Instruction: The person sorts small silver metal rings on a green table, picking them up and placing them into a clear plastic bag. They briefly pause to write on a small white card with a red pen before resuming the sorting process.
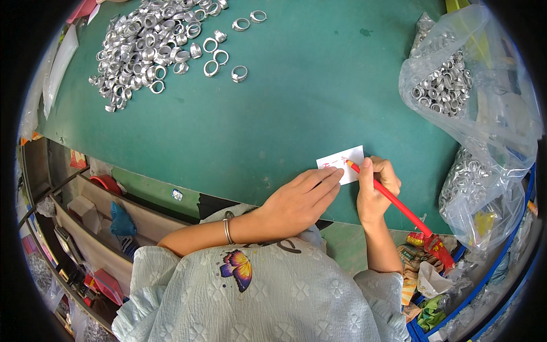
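Note:
On the green tabletop (256,131) near its front edge lies a small white paper card (356,154) with red handwriting. My left hand (299,202) rests flat, its fingers stretched over the card's lower left part and pressing it down. A long red pencil (393,199) is pinched in my right hand (376,191), its tip touching or just over the card's writing. The pencil's back end slants down to the right, past the table edge. Part of the card is hidden under my left fingertips.
Silver metal rings (142,48) form a large heap at the far left, with several loose ones (239,74) beside it. Clear plastic bags (410,80) of similar rings stand along the right. Drawers (131,228) lie below left; a blue-rimmed bin (450,322) with wrappers sits lower right.

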Motion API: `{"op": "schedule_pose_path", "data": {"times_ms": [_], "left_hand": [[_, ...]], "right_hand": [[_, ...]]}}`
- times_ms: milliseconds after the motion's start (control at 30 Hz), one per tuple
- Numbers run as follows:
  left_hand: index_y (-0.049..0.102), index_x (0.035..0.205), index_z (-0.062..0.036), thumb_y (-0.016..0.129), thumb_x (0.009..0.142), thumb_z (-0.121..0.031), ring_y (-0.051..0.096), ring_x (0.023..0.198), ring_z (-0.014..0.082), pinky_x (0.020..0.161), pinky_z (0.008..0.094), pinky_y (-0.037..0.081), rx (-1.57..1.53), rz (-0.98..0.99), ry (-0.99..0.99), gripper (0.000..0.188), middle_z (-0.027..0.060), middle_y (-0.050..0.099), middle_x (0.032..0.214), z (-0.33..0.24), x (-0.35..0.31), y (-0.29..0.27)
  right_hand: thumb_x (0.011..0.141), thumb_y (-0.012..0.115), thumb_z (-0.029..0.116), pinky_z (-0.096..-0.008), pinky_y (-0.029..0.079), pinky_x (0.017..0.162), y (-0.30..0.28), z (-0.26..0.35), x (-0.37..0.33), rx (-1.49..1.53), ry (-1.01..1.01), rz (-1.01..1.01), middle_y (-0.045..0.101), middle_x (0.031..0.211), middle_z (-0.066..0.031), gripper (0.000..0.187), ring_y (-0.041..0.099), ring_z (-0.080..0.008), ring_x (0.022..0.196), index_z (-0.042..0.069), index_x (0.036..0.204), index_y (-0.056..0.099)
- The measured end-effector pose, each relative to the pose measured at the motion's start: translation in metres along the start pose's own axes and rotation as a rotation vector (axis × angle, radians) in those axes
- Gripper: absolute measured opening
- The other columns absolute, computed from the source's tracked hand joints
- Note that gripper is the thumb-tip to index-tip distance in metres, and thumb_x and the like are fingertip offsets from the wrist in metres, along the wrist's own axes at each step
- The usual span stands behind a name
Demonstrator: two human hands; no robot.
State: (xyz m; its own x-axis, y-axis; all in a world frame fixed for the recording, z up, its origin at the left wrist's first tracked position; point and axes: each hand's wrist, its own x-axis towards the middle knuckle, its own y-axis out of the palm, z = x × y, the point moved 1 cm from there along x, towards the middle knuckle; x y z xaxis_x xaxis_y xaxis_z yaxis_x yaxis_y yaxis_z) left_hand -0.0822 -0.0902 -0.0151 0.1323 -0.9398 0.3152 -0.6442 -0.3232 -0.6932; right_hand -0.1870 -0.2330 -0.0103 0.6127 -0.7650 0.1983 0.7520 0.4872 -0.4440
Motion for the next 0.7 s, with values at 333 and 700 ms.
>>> {"op": "schedule_pose_path", "data": {"times_ms": [333,700], "left_hand": [[0.061,0.111,0.0066,0.067,0.077,-0.003,0.056,0.116,0.0312,0.097,0.0413,0.049,0.012,0.013,0.002,0.036,0.0177,0.057,0.128,-0.0005,0.0008,-0.0017],[0.061,0.112,0.0070,0.066,0.078,-0.003,0.056,0.117,0.0311,0.097,0.0412,0.049,0.020,0.004,0.009,0.036,0.0178,0.057,0.129,-0.0004,-0.0005,-0.0005]], "right_hand": [[0.092,0.063,0.000,-0.0218,0.032,0.048,-0.0020,-0.0047,-0.0006,0.130,0.107,-0.014,0.052,0.061,-0.0009,0.026,0.039,-0.0045,0.054,0.001,0.070,0.049],[0.090,0.067,0.000,-0.0218,0.034,0.047,-0.0005,-0.0019,0.0008,0.070,0.067,0.007,0.054,0.061,-0.0011,0.025,0.041,-0.0042,0.053,0.000,0.071,0.052]]}}
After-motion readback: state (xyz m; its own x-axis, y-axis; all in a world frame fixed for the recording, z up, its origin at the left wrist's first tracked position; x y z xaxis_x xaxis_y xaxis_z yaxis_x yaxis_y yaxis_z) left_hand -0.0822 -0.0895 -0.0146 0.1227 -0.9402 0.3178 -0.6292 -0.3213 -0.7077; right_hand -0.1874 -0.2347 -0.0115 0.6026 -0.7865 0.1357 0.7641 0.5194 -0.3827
